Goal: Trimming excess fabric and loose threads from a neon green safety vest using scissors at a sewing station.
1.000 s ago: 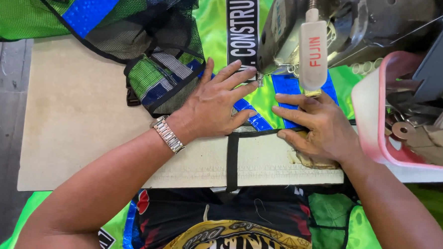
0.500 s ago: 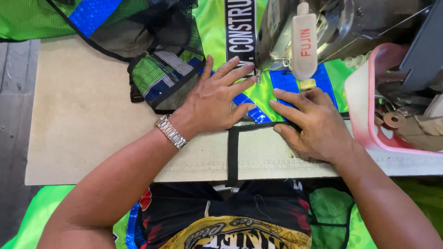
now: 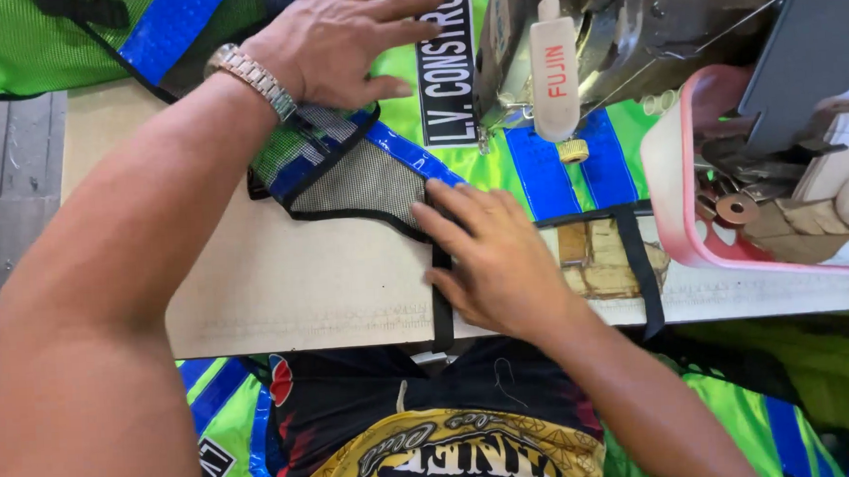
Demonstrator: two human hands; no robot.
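Note:
A bright green safety vest with blue reflective stripes and black binding lies on the sewing table under the sewing machine head. My left hand, with a metal watch on the wrist, presses flat on the vest at the top, left of the machine. My right hand lies flat on the vest's black-edged mesh corner and a black strap near the table's front edge. Both hands have their fingers spread and grip nothing.
A pink plastic tray with bobbins and small parts sits at the right. The beige tabletop extends to the left. More green vest fabric hangs at the top left and in my lap.
My left hand has moved up and away from me onto the vest by the machine. The right hand has slid left onto the mesh corner. The vest has been shifted and the camera has come closer.

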